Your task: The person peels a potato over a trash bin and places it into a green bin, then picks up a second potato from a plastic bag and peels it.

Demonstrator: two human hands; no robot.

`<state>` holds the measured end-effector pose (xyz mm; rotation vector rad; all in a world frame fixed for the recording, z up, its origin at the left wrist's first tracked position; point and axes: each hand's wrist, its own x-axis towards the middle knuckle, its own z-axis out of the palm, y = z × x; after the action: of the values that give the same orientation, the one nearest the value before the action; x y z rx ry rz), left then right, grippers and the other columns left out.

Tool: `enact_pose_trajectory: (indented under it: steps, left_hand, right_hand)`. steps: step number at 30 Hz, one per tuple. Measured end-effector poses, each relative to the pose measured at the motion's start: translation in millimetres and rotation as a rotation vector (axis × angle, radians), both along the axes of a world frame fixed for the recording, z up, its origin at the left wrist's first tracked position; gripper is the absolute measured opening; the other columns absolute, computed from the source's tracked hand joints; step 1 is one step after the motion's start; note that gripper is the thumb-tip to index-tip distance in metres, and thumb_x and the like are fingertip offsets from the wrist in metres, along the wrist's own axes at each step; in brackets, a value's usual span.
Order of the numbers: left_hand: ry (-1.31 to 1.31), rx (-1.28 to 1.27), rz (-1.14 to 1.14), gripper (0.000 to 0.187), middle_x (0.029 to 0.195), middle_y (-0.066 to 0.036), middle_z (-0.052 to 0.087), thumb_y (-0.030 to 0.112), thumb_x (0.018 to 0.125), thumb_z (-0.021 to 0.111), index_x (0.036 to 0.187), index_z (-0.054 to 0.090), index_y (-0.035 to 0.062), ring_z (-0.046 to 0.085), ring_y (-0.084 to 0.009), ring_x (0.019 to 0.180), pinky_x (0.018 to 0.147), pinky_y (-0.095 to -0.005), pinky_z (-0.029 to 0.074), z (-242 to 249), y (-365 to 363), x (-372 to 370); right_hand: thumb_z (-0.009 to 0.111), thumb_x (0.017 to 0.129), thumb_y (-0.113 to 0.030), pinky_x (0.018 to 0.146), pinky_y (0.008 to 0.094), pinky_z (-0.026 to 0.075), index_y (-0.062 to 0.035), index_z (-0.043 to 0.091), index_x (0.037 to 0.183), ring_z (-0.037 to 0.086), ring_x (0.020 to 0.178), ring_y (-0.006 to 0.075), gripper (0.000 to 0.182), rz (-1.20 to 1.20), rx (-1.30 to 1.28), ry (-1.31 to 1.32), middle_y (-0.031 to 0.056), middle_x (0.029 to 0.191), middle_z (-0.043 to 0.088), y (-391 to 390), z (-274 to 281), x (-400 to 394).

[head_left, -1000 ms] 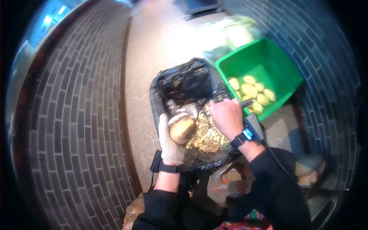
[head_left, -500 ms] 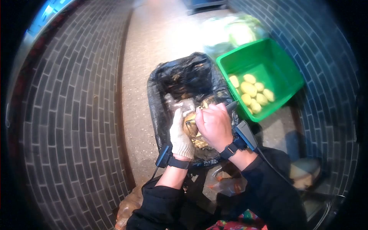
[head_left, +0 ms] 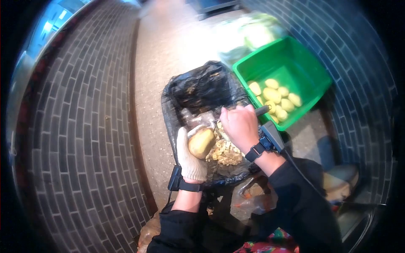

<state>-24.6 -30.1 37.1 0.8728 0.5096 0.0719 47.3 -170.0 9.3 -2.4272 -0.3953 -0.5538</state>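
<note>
My left hand (head_left: 187,159), in a white knitted glove, is closed around a potato (head_left: 201,143) that looks mostly peeled. Bare, my right hand (head_left: 239,127) grips the dark handle of a peeler (head_left: 262,110), whose metal end points toward the potato with a gap between them. Both hands are over a bin lined with a black plastic bag (head_left: 172,122). Inside it lie a heap of peelings (head_left: 228,152) and a crumpled clear plastic bag (head_left: 198,118). To the right, a green tub (head_left: 306,86) holds several peeled potatoes (head_left: 272,95).
Bagged leafy green vegetables (head_left: 257,33) lie behind the tub. Tiled walls (head_left: 84,126) rise on both sides of the speckled floor (head_left: 147,105). A clear bag (head_left: 255,196) lies by the bin's near edge, and a brownish sack (head_left: 148,232) at lower left.
The hands have moved apart. My left hand has shifted slightly left and turned, exposing more of the potato. The peeler has come away from it, and the heap of peelings shows more.
</note>
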Motion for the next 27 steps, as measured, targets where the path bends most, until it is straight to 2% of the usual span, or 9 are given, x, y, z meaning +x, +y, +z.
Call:
enact_pose_trajectory:
  steps: [2, 5, 9, 12, 15, 18, 20, 23, 27]
  left_hand:
    - [0.025, -0.031, 0.043, 0.058, 0.103, -0.015, 0.07, 0.054, 0.098, 0.049, 0.111, 0.066, -0.0004, 0.068, -0.0251, 0.093, 0.085, -0.0345, 0.054, -3.6, 4.3, 5.1]
    - [0.192, -0.108, 0.071, 0.065, 0.103, -0.009, 0.071, 0.065, 0.09, 0.049, 0.116, 0.066, 0.0075, 0.066, -0.0247, 0.096, 0.084, -0.0334, 0.051, -6.9, 6.4, 11.6]
    - [0.111, -0.065, -0.003, 0.063, 0.111, -0.008, 0.069, 0.062, 0.091, 0.049, 0.117, 0.066, 0.0077, 0.064, -0.0238, 0.101, 0.089, -0.0367, 0.049, -17.6, 3.2, 8.9]
    - [0.044, -0.107, -0.002, 0.061, 0.11, -0.008, 0.069, 0.06, 0.092, 0.049, 0.117, 0.066, 0.0071, 0.064, -0.0238, 0.1, 0.089, -0.0377, 0.05, -25.3, 3.2, 14.1]
    - [0.087, -0.139, 0.035, 0.06, 0.111, -0.009, 0.069, 0.059, 0.093, 0.049, 0.116, 0.066, 0.0061, 0.065, -0.024, 0.1, 0.089, -0.038, 0.051, -13.2, 0.3, 12.4]
    - [0.058, -0.232, 0.006, 0.048, 0.107, -0.01, 0.07, 0.05, 0.096, 0.053, 0.11, 0.066, 0.006, 0.066, -0.0252, 0.099, 0.091, -0.0392, 0.052, -13.3, 6.9, 12.3]
    - [0.054, -0.209, 0.011, 0.049, 0.107, -0.01, 0.07, 0.051, 0.096, 0.053, 0.11, 0.066, 0.0061, 0.066, -0.0253, 0.098, 0.09, -0.0394, 0.052, -11.3, 8.5, 13.0]
    - [0.049, -0.184, 0.033, 0.049, 0.106, -0.01, 0.07, 0.052, 0.095, 0.052, 0.109, 0.067, 0.0065, 0.066, -0.0253, 0.097, 0.088, -0.0394, 0.053, -1.3, 4.5, 16.0]
    - [0.06, -0.204, 0.025, 0.045, 0.106, -0.008, 0.07, 0.049, 0.097, 0.053, 0.11, 0.066, 0.0077, 0.066, -0.0224, 0.096, 0.084, -0.0366, 0.054, -9.5, 6.9, 14.5]
  right_hand:
    - [0.057, 0.092, -0.021, 0.073, 0.0434, 0.042, -0.009, 0.065, 0.056, 0.06, 0.065, 0.0266, 0.039, 0.044, 0.088, 0.01, 0.0079, 0.061, 0.065, 2.4, 12.4, -6.5]
    - [0.056, 0.093, -0.021, 0.072, 0.0434, 0.042, -0.009, 0.065, 0.057, 0.06, 0.067, 0.0268, 0.039, 0.076, 0.128, -0.014, 0.0081, 0.061, 0.064, 4.1, 16.8, -9.2]
    - [0.055, 0.094, -0.021, 0.071, 0.0423, 0.041, -0.0089, 0.065, 0.058, 0.059, 0.069, 0.0266, 0.039, 0.124, 0.185, 0.005, 0.0075, 0.06, 0.063, 10.8, 23.0, -14.3]
    - [0.054, 0.096, -0.022, 0.069, 0.0418, 0.041, -0.008, 0.064, 0.059, 0.058, 0.067, 0.0282, 0.041, 0.277, 0.289, -0.153, 0.0096, 0.058, 0.06, 12.4, 21.9, -14.4]
    - [0.05, 0.099, -0.025, 0.066, 0.0471, 0.044, -0.0043, 0.063, 0.06, 0.06, 0.064, 0.0345, 0.046, 0.166, 0.651, 0.465, 0.0159, 0.059, 0.06, 9.8, 23.4, -9.9]
    - [0.049, 0.1, -0.026, 0.067, 0.0478, 0.045, -0.004, 0.064, 0.061, 0.062, 0.068, 0.0356, 0.047, 0.233, 0.484, 0.323, 0.0169, 0.06, 0.06, 5.3, 21.7, -6.0]
    - [0.048, 0.1, -0.027, 0.067, 0.048, 0.046, -0.004, 0.065, 0.063, 0.062, 0.068, 0.0362, 0.047, 0.255, 0.561, 0.403, 0.0177, 0.062, 0.061, 4.9, 21.5, -9.7]
    - [0.049, 0.101, -0.028, 0.062, 0.0413, 0.045, -0.0022, 0.06, 0.058, 0.06, 0.057, 0.0312, 0.052, 0.23, 0.406, 0.305, 0.013, 0.056, 0.058, 5.5, 14.2, -10.3]
    - [0.055, 0.098, -0.022, 0.067, 0.0414, 0.04, -0.0052, 0.059, 0.058, 0.056, 0.062, 0.0301, 0.043, 0.19, 0.239, 0.033, 0.01, 0.057, 0.057, 7.2, 18.5, -16.2]
